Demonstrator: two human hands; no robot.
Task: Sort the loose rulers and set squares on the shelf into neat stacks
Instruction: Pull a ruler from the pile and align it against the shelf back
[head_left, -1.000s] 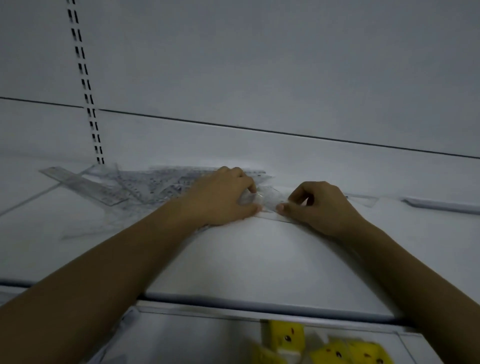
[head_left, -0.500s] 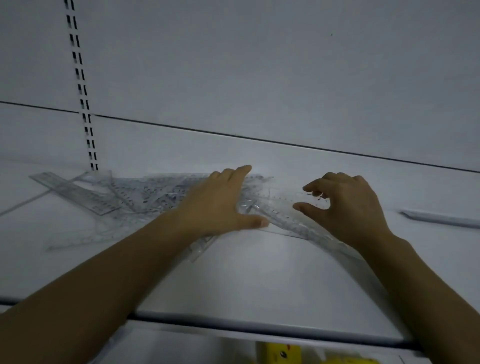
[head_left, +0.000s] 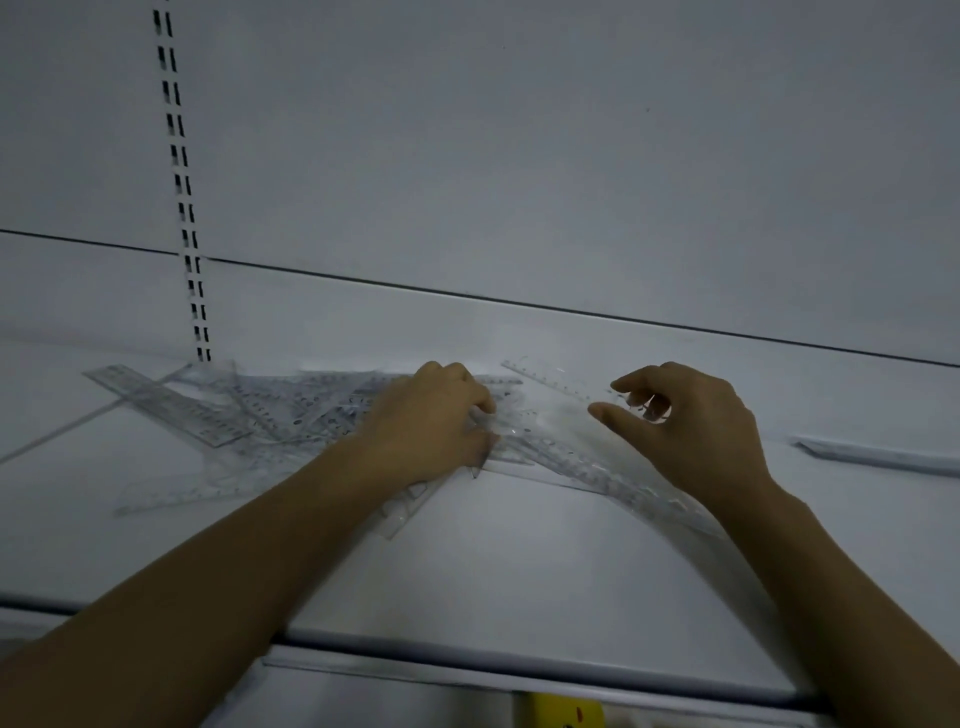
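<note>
Ruler pile (head_left: 270, 410) blocks left; shelf (head_left: 519, 571) front clear.

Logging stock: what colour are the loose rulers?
The rulers are clear with dark markings; head view.

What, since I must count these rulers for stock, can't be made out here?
Head view only:
Clear pile: overlapping, see-through, dim; count and shapes unreadable.
Left hand: covers the rulers beneath it; grip unclear.
Right hand: curled fingers, blur; grip unclear.
Yellow item: cut off by the bottom edge.
Pale strip: too dim to identify.
</note>
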